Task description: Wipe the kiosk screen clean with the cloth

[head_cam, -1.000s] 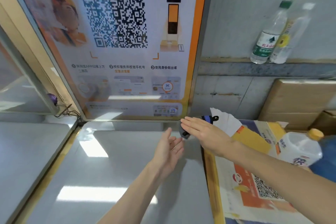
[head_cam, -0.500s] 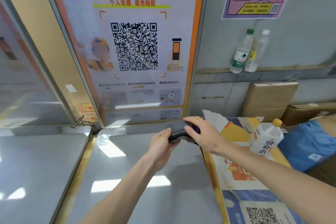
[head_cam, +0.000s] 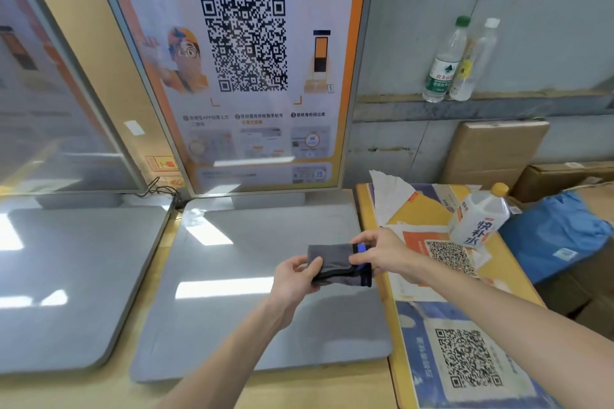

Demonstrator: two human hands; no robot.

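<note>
Both left hand (head_cam: 292,279) and right hand (head_cam: 382,254) grip the cloth (head_cam: 332,262), lengthwise left-to-right.

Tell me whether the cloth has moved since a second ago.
Yes. The cloth has come away from the kiosk screen's lower right corner toward the person; left hand and right hand hold it over the grey base.

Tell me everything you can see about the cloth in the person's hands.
The cloth is dark grey and looks like soft fabric. It is folded into a flat rectangle with layered edges showing along its lower side, and a blue strip with dark trim at its right end. It lies roughly level, held over the grey base, below the screen and apart from it. The left hand grips its left end with the thumb on top, and the right hand pinches its right end.
</note>
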